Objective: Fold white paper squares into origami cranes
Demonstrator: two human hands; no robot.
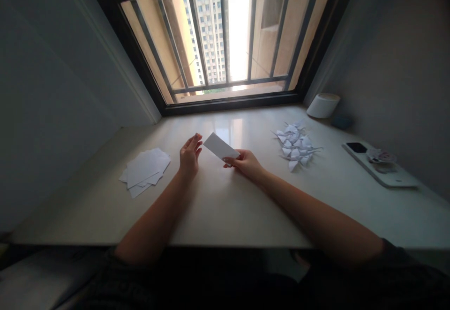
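My right hand pinches one end of a white paper sheet, which it holds tilted a little above the pale table. My left hand hovers just left of the sheet's far end, fingers slightly curled and apart, with nothing in it. A loose stack of white paper squares lies to the left of my left hand. A pile of several folded white paper figures lies to the right of my right hand.
A white phone with a small sticker-like object on it lies at the right. A white roll rests in the back right corner. A barred window runs along the table's far edge, with walls on both sides.
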